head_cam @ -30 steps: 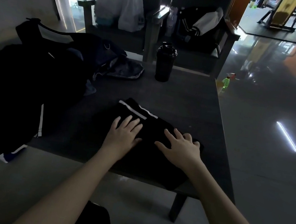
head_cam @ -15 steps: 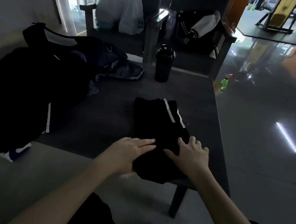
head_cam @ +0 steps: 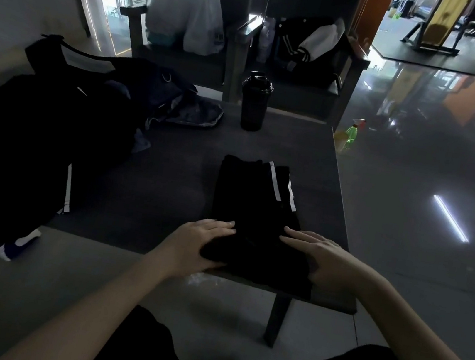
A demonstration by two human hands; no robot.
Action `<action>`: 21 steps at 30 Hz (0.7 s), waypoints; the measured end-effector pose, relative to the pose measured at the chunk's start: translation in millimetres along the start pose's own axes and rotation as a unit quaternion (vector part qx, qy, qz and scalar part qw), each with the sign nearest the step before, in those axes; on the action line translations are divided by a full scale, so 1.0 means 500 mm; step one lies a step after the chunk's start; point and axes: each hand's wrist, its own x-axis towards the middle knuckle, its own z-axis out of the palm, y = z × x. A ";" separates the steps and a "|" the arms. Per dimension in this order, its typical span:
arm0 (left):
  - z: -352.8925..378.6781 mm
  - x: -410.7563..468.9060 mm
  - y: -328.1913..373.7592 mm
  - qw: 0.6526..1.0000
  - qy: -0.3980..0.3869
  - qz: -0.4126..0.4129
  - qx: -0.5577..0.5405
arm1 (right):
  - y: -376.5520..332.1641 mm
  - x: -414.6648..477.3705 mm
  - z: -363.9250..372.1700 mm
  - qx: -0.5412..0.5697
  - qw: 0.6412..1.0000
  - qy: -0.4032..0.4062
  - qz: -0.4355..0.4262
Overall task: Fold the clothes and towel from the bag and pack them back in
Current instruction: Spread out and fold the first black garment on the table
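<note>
Left hand [head_cam: 199,243], right hand [head_cam: 321,258] — both grip the striped garment [head_cam: 251,200] at the table's [head_cam: 150,197] near edge. Open tabletop leftward.

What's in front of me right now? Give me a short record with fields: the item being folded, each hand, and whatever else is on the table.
Item: black striped garment, folded into a long strip, on the near right part of the table
Left hand: grips the garment's near end, fingers on top
Right hand: grips the same end on the other side
Also on table: black shaker bottle at the far edge; dark heap of bag and clothes on the left
Stage: garment mid-fold, not yet in the bag
</note>
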 end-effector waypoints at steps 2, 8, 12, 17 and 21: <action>-0.008 0.010 0.011 0.994 0.043 -0.040 -0.090 | 0.012 0.003 0.001 -0.025 1.000 0.001 -0.014; -0.051 0.051 0.050 0.943 0.092 -0.163 -0.275 | 0.029 0.005 0.012 0.020 0.996 0.064 -0.064; -0.065 0.082 0.058 0.915 0.141 -0.199 -0.322 | 0.017 0.030 0.021 0.191 0.958 0.208 -0.040; -0.079 0.097 0.049 0.875 0.061 -0.178 -0.446 | -0.003 0.081 0.003 0.307 0.913 0.258 0.081; -0.065 0.107 0.022 0.917 0.025 -0.157 -0.365 | -0.004 0.130 -0.005 0.344 0.890 0.276 0.115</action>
